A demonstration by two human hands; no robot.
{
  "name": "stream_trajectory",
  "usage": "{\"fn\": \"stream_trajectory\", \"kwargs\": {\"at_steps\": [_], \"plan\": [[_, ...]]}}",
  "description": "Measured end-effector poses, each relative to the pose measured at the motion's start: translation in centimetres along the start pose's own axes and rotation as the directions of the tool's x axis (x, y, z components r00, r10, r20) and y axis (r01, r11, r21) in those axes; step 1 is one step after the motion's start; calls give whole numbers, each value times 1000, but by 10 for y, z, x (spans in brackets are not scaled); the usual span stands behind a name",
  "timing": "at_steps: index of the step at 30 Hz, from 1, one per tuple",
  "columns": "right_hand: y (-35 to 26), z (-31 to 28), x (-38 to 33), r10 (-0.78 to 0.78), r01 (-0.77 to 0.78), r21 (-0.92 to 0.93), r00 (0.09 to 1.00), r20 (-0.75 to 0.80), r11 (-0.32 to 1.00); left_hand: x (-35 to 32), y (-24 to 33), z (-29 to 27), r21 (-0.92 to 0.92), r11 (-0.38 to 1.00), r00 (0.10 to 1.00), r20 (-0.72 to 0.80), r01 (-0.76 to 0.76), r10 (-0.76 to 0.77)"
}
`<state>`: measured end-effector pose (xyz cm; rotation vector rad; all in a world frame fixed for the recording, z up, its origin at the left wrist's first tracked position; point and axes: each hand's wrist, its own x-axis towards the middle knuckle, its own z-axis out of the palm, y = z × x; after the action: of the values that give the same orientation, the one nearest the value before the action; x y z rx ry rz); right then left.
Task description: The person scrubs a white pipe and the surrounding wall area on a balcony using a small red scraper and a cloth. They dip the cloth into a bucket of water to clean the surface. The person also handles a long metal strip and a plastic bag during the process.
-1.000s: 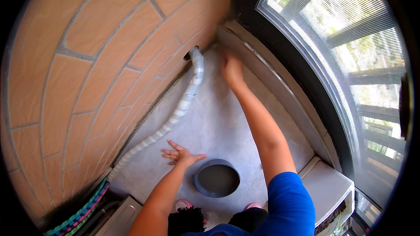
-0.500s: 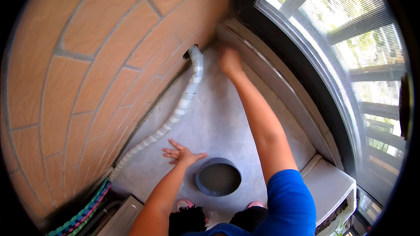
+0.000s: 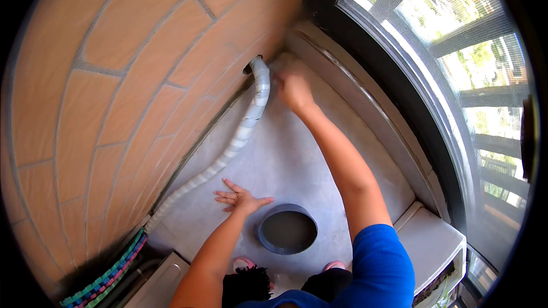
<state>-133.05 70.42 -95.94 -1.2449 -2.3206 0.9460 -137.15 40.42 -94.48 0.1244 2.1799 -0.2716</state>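
My left hand (image 3: 243,200) is spread with its palm down on the pale grey floor (image 3: 297,165), holding nothing. Just right of it stands a round dark grey basin (image 3: 286,229) with murky liquid inside. My right arm stretches toward the far corner. There my right hand (image 3: 295,88), partly smeared by motion, is closed low over the floor; whatever its fingers grip is hidden in the blur. Close to its left, a pipe wrapped in white and grey tape (image 3: 246,118) comes out of a hole in the wall and curves along the floor.
A tan brick-pattern wall (image 3: 137,80) rises on the left, and a raised ledge (image 3: 365,85) runs beneath a dark-framed screened window (image 3: 451,40) on the right. A white box-shaped planter (image 3: 428,239) stands at lower right. Coloured woven strips (image 3: 108,274) lie at lower left.
My right hand has shifted slightly left and nearer to me, closer to the wrapped pipe. The left hand stays spread on the floor, and the view has tilted a little.
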Motion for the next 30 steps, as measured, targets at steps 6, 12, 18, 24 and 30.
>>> {"fn": "stream_trajectory", "kwargs": {"at_steps": [6,12,18,24,30], "plan": [[-4,12,-17,54,-52,33,996,-73,998,-3,-2,-4,-14,1000,1000,-1,-1,1],[-10,37,-33,-128,131,-103,991,39,986,-14,5,-13,14,1000,1000,28,1,-1],[-10,44,-49,-357,358,-101,934,33,928,-13,1,-10,-2,1000,1000,19,-3,3],[-18,61,-53,-469,468,-69,883,-7,881,-12,3,-10,8,1000,1000,20,6,-6],[-23,60,-54,-455,448,-101,889,-61,889,-12,3,-12,10,1000,1000,27,11,-11]]}}
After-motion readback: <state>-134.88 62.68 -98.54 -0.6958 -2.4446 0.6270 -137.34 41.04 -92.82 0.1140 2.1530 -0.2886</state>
